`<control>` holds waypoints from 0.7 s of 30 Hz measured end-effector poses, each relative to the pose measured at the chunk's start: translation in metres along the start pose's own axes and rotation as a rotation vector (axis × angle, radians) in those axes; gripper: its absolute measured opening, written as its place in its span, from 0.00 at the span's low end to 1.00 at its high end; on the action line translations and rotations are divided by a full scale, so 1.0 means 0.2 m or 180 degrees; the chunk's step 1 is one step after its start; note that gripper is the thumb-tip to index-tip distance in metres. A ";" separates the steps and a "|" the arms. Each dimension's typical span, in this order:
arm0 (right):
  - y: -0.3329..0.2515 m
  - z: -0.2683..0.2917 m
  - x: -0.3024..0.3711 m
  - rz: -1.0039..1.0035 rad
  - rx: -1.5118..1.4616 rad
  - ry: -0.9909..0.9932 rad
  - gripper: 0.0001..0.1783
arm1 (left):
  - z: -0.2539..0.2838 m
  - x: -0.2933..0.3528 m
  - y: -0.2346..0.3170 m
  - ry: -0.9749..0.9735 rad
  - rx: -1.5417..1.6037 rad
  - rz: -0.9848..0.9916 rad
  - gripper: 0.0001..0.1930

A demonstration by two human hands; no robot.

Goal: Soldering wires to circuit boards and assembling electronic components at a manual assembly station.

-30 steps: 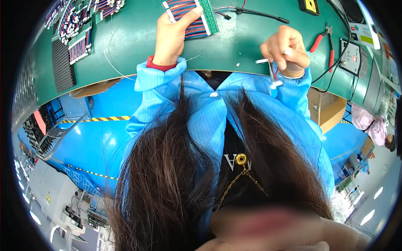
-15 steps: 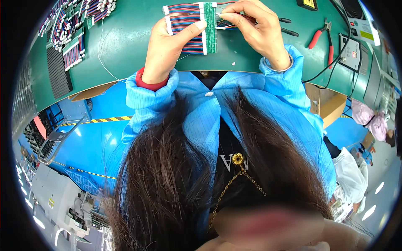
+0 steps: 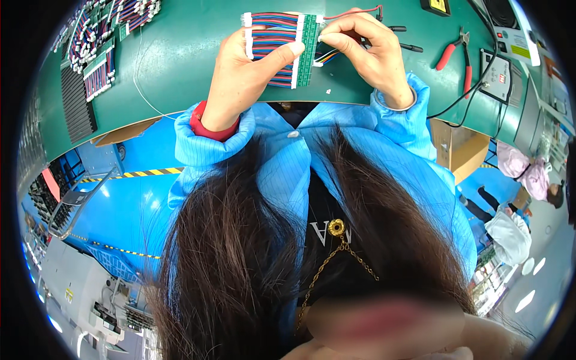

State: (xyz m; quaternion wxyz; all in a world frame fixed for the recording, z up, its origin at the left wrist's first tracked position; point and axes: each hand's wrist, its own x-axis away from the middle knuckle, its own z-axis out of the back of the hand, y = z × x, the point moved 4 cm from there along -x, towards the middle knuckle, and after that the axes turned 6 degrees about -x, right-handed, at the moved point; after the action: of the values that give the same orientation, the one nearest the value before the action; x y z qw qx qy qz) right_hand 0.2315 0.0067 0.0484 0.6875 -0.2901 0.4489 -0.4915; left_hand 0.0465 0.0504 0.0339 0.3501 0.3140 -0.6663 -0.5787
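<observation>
Head view: at 12 o'clock we hold the green circuit board (image 3: 309, 51) over the table (image 3: 180, 66); our left hand (image 3: 240, 72) clamps it, thumb laid across its red, blue and black wires (image 3: 273, 42). Our right hand (image 3: 377, 54) is at the board's 3 o'clock edge, fingers drawn together at the tips; whether they pinch anything, we cannot tell. Near 3 o'clock we see a cardboard box (image 3: 471, 153), its contents hidden; toward 8 o'clock, a blue mesh crate (image 3: 111, 261), too small to read inside. Wire bundles (image 3: 90, 45) lie at 10 o'clock
</observation>
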 end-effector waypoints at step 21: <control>0.08 -0.06 0.11 -0.0744 -0.1958 0.1014 0.05 | -0.06 0.04 0.10 0.0051 -0.0312 0.0019 0.09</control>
State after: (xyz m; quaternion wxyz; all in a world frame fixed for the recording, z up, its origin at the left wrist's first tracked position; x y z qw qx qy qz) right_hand 0.2298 -0.0091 0.0231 0.4287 -0.4525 0.6410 -0.4478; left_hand 0.0520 0.0396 0.0550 0.3721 0.2991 -0.6353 -0.6071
